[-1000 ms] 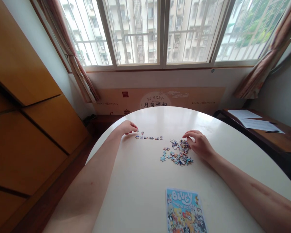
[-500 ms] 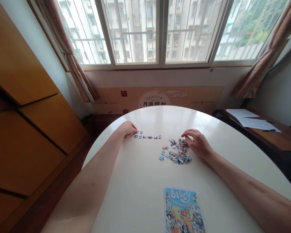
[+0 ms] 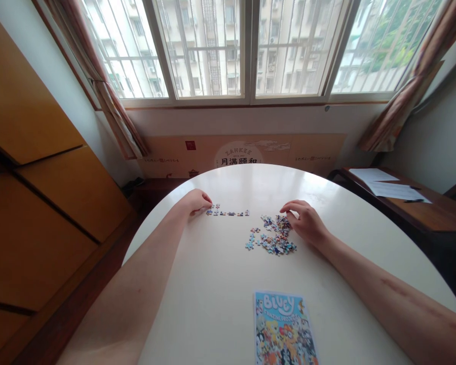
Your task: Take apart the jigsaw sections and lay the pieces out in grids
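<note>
Multicoloured puzzle pieces [image 3: 231,214] in a short row begin at the fingers of my left hand [image 3: 198,201], bunched together; I cannot tell whether they pinch one. My right hand [image 3: 307,221] is at the edge of a loose pile [image 3: 277,245], thumb and forefinger apart. Nearer me on the white surface [image 3: 209,294] lies a Bluey picture [image 3: 285,329]; beyond the far edge stands a printed panel [image 3: 273,152] below the window [image 3: 209,50].

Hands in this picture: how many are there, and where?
2: the left hand at the left end of the row of puzzle pieces, and the right hand by the right side of the puzzle pile. Neither is hidden.
</note>
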Available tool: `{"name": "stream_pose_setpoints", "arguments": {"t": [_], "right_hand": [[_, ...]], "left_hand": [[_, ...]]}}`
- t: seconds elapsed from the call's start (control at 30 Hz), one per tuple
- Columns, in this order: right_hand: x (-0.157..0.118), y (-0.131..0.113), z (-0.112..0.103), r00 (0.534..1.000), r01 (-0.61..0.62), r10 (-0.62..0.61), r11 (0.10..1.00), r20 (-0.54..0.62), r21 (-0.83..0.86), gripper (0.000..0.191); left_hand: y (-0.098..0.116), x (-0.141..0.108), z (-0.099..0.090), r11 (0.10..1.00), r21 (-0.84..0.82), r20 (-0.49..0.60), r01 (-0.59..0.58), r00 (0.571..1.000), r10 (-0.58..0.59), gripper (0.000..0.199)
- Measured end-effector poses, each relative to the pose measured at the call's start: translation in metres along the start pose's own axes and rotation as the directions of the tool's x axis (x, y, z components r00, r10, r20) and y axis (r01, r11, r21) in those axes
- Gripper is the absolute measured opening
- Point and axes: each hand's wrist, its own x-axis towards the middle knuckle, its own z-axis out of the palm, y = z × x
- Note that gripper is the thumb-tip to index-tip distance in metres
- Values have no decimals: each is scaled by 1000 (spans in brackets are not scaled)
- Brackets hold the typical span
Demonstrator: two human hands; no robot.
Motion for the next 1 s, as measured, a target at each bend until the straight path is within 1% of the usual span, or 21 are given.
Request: {"name": "stream_pose_setpoints", "arguments": {"t": [0.13,0.23,0.3,0.37,0.43,0.47,0.5,0.57,0.63,0.67,0.73,0.83,0.9,1.0], "right_hand": [[0,0,0,1000,-4,4,1000,-2,4,23],[1,-1,0,1000,6,-6,1000,0,-3,23],[1,-1,0,999,35,-35,999,16,-7,24],[1,-1,0,995,86,-85,996,55,-9,27],[0,-3,0,984,140,-137,990,110,-19,32],[0,-3,0,978,161,-155,987,139,-30,36],[-1,-4,0,972,177,-167,983,166,-43,39],[-2,-6,0,961,195,-177,978,211,-68,46],[-3,-6,0,955,202,-179,976,237,-80,48],[-3,-6,0,954,202,-178,976,240,-79,47],[-3,-5,0,957,196,-175,978,230,-70,43],[-2,-4,1,965,182,-171,982,198,-40,38],[-1,-3,1,973,168,-163,986,163,-19,38],[0,-2,2,988,126,-125,992,85,-5,40]], "left_hand": [[-2,1,-2,1000,-10,-4,-15,1000,15,19],[3,0,-5,998,-16,-55,-61,997,60,19],[13,-3,-3,993,-16,-110,-113,988,110,18],[31,-11,4,980,-5,-148,-198,970,195,18],[55,-23,18,934,48,-147,-353,923,356,19],[66,-30,27,897,88,-126,-432,889,440,19],[77,-37,38,850,132,-95,-510,847,523,20],[93,-49,59,728,222,1,-649,747,665,28],[101,-57,78,634,302,40,-713,673,738,37],[101,-59,86,606,326,59,-726,655,753,40],[98,-60,95,586,361,85,-725,651,754,45],[92,-57,99,608,367,79,-704,675,734,48],[91,-56,98,638,343,33,-690,687,726,42],[94,-59,98,674,332,-26,-660,708,705,26]]}}
